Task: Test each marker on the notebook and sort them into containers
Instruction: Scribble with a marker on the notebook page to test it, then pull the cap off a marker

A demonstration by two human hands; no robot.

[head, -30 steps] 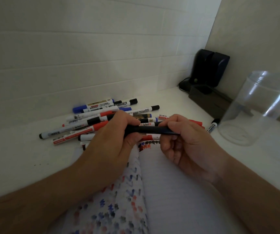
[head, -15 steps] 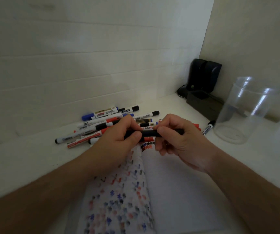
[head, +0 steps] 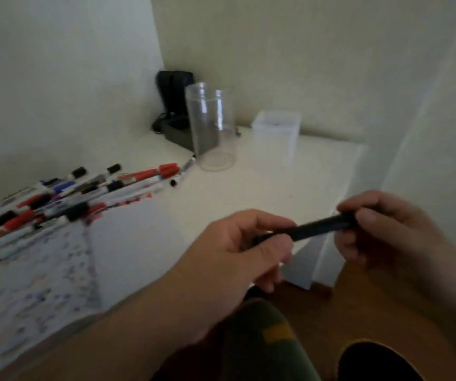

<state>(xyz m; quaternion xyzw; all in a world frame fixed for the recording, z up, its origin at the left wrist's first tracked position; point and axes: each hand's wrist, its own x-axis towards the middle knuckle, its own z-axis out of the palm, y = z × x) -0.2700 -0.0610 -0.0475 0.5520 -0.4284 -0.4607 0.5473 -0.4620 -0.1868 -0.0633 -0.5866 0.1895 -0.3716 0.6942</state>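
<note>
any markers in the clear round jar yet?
No: the tall clear round plastic jar stands with nothing inside, and the black marker is gripped by the left hand and right hand.

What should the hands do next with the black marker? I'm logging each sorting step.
Probably pull the cap off. The left hand and right hand each grip one end of the black marker, held off the table edge, away from the notebook. It looks still capped, though the picture is blurred.

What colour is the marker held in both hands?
Black, seen in the head view: the marker.
</note>
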